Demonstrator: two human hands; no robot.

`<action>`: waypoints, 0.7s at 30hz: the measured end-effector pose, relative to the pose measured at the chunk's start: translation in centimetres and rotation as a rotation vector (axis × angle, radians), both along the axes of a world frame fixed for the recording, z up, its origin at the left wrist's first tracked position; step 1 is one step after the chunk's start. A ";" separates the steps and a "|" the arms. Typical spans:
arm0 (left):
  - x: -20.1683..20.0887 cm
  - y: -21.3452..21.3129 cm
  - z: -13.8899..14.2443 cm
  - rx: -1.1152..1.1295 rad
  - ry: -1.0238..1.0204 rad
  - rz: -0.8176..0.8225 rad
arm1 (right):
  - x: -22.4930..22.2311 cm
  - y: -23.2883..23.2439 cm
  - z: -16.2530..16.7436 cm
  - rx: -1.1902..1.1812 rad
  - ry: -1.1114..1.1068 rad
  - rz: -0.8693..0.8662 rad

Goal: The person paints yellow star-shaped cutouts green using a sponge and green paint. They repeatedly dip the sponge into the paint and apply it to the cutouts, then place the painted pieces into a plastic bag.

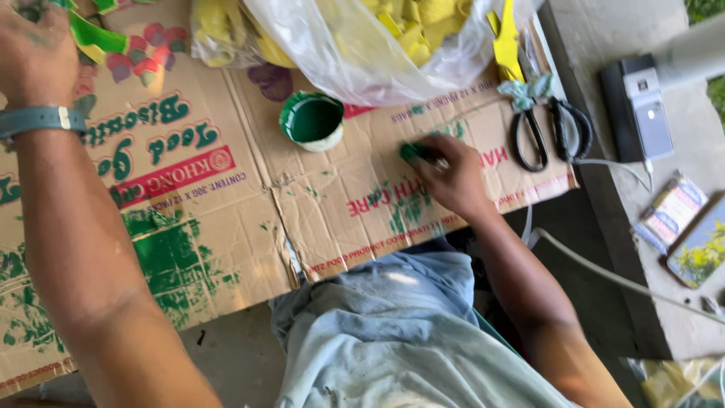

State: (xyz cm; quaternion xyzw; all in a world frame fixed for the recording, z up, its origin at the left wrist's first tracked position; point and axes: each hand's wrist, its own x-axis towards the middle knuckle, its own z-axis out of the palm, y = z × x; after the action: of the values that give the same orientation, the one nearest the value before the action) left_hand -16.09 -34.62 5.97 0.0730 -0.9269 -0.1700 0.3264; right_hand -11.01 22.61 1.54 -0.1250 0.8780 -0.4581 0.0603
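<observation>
My left hand (34, 53), with a grey-blue band on the wrist, is raised at the top left and grips a green and yellow cut piece (94, 38). My right hand (451, 177) rests on the flattened cardboard sheet (226, 219) and pinches a small green, paint-soaked dabber (414, 153) against it. A small round cup of green paint (312, 121) stands on the cardboard, a little to the left of my right hand. Green paint smears mark the cardboard at the lower left and under my right hand.
A clear plastic bag of yellow pieces (377, 38) lies at the top centre. Black-handled scissors (551, 132) lie right of my right hand. On the concrete ledge sit a dark device with a phone (642, 106), a white cable (604, 272) and small packets (676, 211). Purple flower cutouts (147, 49) lie near my left hand.
</observation>
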 end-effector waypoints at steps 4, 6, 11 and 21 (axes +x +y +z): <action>3.7 7.3 3.1 -0.085 0.031 -0.282 | -2.8 -6.3 0.7 0.036 0.269 0.120; 5.4 11.3 4.8 -0.234 0.027 -0.293 | -3.2 -7.5 1.0 0.110 0.371 0.119; 8.7 19.1 7.4 -0.221 0.006 -0.373 | -2.3 -1.9 2.0 0.035 0.411 0.076; -4.4 44.0 2.9 -0.264 0.012 -0.924 | -9.4 10.8 0.0 0.508 0.699 -0.362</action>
State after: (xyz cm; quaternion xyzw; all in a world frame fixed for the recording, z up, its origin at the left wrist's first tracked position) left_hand -20.47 9.33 8.92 -0.3897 -0.8741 -0.1784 0.2287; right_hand -20.46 33.45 1.56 -0.0978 0.9376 -0.1622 -0.2916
